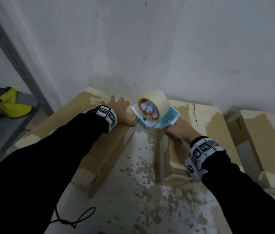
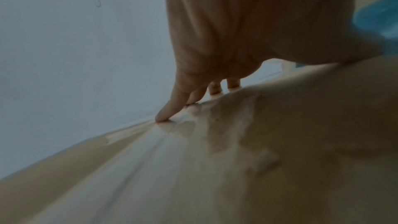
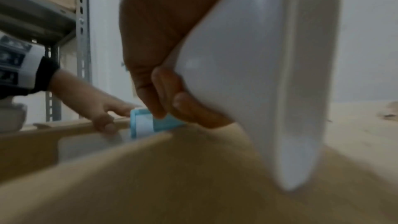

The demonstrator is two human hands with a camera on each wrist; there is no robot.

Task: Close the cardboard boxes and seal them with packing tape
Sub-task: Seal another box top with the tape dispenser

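Gripping the tape dispenser [image 1: 157,114] by its handle, my right hand [image 1: 177,132] holds its nose at the near corner of the left box [image 1: 69,130]. My left hand [image 1: 119,108] lies flat, fingers [image 2: 170,108] straight, pressing that box's glossy taped top. I judge I'm at the end of a tape run: next I must cut the strip and smooth it down. Both this box and the middle box [image 1: 206,125] are closed; their contents are hidden.
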